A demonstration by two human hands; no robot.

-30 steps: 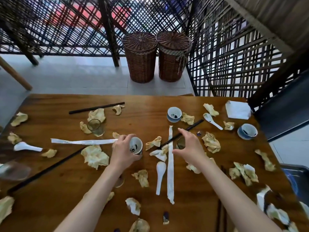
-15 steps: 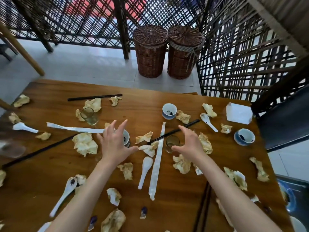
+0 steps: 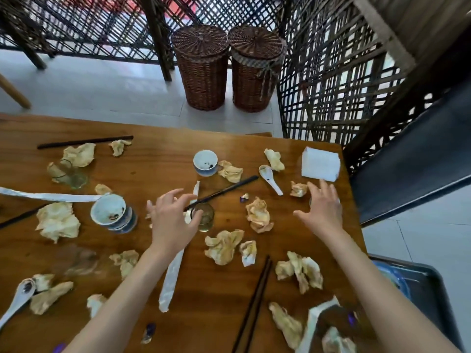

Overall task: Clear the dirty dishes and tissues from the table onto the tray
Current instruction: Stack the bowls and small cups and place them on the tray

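Note:
My left hand (image 3: pixel 170 220) is open with fingers spread, its fingertips at a small glass (image 3: pixel 205 217) in the middle of the wooden table (image 3: pixel 158 164). Near the table's right edge my right hand (image 3: pixel 322 211) hovers open, palm down; what lies under it is hidden. Blue-and-white cups (image 3: pixel 112 216) stand stacked left of my left hand, and another cup (image 3: pixel 205 163) stands farther back. Several crumpled tissues lie around, such as one (image 3: pixel 258 215) between my hands. A white spoon (image 3: pixel 270 178) and black chopsticks (image 3: pixel 221 191) lie beyond them. The dark tray (image 3: pixel 428 294) sits low at the right, off the table.
A stack of clean white napkins (image 3: pixel 320 164) sits at the far right corner. A second glass (image 3: pixel 68 174), another spoon (image 3: pixel 15 301), more chopsticks (image 3: pixel 252 307) and white paper strips (image 3: pixel 172 278) lie about. Two wicker baskets (image 3: pixel 204 67) and a lattice screen stand behind; a dark seat (image 3: pixel 413 159) is right.
My left hand let go of the blue-and-white cup and moved right to the small glass. My right hand left that glass and travelled to the table's right edge. The view swung right.

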